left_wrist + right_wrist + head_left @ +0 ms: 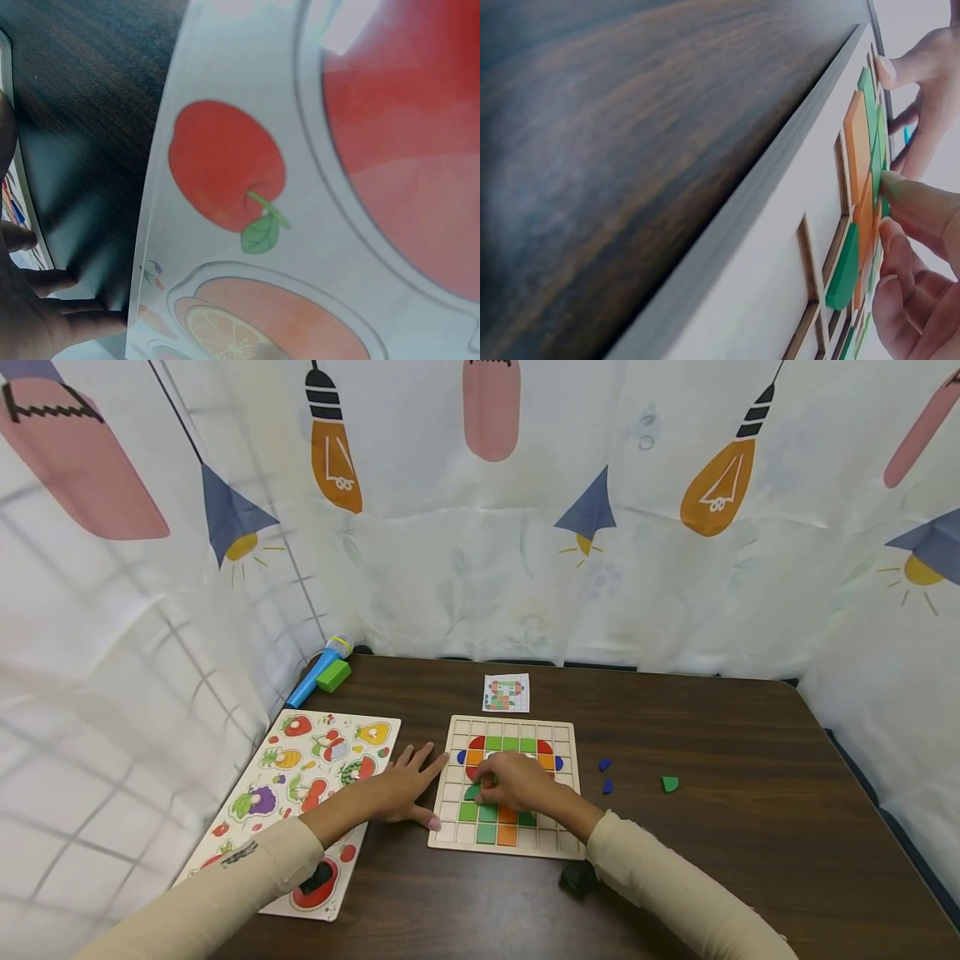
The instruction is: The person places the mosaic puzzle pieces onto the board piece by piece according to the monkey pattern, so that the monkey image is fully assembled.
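Observation:
A wooden grid board [558,839] holds green, orange, red and blue tiles. Over its middle, my right hand [517,781] has its thumb and fingertips around a green tile with a rounded side [471,792], left of centre; the fingers partly hide it. In the right wrist view, those fingers [919,202] are bent close above the tiles. My left hand [401,789] is spread out, palm down, with its thumb by the board's left edge and its fingertips near the upper left edge. A printed card [506,693] with a coloured pattern lies behind the board.
A white fruit puzzle board [255,768] lies at the left, under my left forearm. Behind it are a blue toy microphone [315,677] and a green block [333,676]. Two small blue tiles [607,787] and a green tile [670,784] lie on the dark table [750,860].

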`<control>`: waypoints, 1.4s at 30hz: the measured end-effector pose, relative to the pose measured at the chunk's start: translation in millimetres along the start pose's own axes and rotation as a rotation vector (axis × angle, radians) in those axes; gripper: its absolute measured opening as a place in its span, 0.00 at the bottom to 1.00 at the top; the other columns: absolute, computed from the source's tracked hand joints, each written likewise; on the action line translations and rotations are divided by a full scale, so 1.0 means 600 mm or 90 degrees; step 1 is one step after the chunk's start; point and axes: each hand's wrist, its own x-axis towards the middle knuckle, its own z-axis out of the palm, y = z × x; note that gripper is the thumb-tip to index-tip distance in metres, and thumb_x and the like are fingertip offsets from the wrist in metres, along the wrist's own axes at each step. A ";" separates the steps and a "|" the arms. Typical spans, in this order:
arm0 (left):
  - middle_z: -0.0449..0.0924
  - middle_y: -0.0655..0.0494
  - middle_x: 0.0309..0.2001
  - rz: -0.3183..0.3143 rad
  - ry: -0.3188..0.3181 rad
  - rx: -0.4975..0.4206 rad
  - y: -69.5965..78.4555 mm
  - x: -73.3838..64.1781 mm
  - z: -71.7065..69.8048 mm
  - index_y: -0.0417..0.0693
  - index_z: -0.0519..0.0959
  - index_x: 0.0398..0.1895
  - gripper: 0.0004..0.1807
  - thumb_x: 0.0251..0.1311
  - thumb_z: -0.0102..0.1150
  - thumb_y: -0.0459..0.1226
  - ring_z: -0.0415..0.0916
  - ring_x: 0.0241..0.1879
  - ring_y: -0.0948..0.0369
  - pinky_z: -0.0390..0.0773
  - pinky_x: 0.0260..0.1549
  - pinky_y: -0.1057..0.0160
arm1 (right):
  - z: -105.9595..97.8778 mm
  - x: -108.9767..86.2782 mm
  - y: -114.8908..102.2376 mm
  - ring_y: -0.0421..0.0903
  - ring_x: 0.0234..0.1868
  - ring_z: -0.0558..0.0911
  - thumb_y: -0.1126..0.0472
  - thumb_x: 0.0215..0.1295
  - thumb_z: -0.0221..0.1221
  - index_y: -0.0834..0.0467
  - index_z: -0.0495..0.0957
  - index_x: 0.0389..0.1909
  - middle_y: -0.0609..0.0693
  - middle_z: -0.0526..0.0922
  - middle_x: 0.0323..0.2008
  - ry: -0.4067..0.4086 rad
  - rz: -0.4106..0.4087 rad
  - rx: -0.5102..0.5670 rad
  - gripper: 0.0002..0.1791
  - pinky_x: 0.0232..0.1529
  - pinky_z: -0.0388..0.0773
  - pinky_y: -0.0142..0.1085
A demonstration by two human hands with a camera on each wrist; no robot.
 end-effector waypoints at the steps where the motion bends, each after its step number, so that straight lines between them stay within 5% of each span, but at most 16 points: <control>1: 0.40 0.35 0.80 -0.001 0.000 0.000 0.001 0.000 0.000 0.50 0.47 0.81 0.59 0.54 0.66 0.63 0.39 0.77 0.30 0.56 0.67 0.29 | 0.000 0.001 -0.001 0.36 0.29 0.75 0.51 0.62 0.70 0.51 0.88 0.45 0.37 0.79 0.27 0.000 0.001 0.003 0.13 0.34 0.73 0.29; 23: 0.39 0.35 0.80 0.002 -0.004 -0.003 0.004 0.001 -0.004 0.50 0.46 0.82 0.59 0.54 0.66 0.63 0.38 0.77 0.29 0.55 0.68 0.29 | -0.016 -0.008 0.003 0.37 0.30 0.76 0.50 0.64 0.68 0.51 0.87 0.45 0.38 0.81 0.28 0.008 0.006 0.019 0.13 0.35 0.74 0.31; 34: 0.41 0.34 0.80 0.006 0.002 -0.006 0.006 0.000 -0.002 0.49 0.48 0.81 0.59 0.54 0.68 0.62 0.39 0.76 0.29 0.56 0.66 0.28 | -0.048 -0.053 0.063 0.36 0.34 0.77 0.51 0.68 0.65 0.50 0.86 0.43 0.39 0.84 0.34 0.088 -0.017 0.025 0.09 0.36 0.75 0.33; 42: 0.41 0.34 0.79 0.003 0.005 -0.010 0.006 -0.002 -0.003 0.48 0.48 0.81 0.59 0.53 0.69 0.61 0.40 0.76 0.29 0.56 0.66 0.28 | -0.085 -0.116 0.120 0.38 0.27 0.73 0.55 0.68 0.65 0.54 0.85 0.46 0.41 0.82 0.34 0.078 -0.014 0.061 0.10 0.28 0.73 0.30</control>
